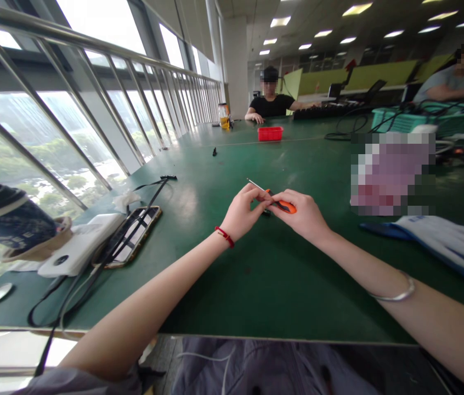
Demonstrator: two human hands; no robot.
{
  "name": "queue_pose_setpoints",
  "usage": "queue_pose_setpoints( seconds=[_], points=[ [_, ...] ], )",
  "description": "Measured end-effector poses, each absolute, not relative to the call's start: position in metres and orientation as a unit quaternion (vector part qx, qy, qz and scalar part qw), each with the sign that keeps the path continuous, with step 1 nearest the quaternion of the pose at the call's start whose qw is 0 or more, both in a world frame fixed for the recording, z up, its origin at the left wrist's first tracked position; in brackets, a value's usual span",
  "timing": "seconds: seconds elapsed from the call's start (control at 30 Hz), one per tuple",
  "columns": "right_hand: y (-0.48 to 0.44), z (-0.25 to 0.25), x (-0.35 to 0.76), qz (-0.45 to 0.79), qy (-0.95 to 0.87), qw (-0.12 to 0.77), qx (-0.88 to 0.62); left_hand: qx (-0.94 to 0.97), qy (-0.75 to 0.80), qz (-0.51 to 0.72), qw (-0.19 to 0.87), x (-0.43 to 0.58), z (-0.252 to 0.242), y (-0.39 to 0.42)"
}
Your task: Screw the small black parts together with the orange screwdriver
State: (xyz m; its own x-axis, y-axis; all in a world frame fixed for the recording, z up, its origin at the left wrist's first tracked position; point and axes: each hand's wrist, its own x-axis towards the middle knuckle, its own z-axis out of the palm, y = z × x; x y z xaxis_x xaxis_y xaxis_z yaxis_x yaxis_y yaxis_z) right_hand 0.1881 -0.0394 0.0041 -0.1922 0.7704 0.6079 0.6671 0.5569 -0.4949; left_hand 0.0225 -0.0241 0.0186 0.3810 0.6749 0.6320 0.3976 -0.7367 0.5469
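1 phone (139,238) on table (215,296) L, screwdriver (286,206) over ctr, glove (441,237) R, bin (270,134) behind

We count one left hand (243,213) and one right hand (304,214), which makes two hands. We see one screwdriver (288,207), one red box (270,134), one phone (135,241), one cup (10,219), one jar (224,117) and one basket (458,125). We find two bracelets (224,236) (399,294) and two other people (272,104) (448,85) (but we can't tell how many gloves (450,238) there are).

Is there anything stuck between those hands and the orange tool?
Nothing visible. The right hand holds the orange tool directly; the left hand is close beside it. A small dark thing shows just below, too hidden to name.
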Motion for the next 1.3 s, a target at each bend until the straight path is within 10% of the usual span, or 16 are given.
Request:
queue_pose_setpoints(
  seconds=[1.3],
  points=[
    [-0.039, 0.004, 0.188, 0.131, -0.741, 0.487, -0.443, 0.876, 0.293, 0.383, 0.004, 0.011, 0.031, -0.026]
  ],
)
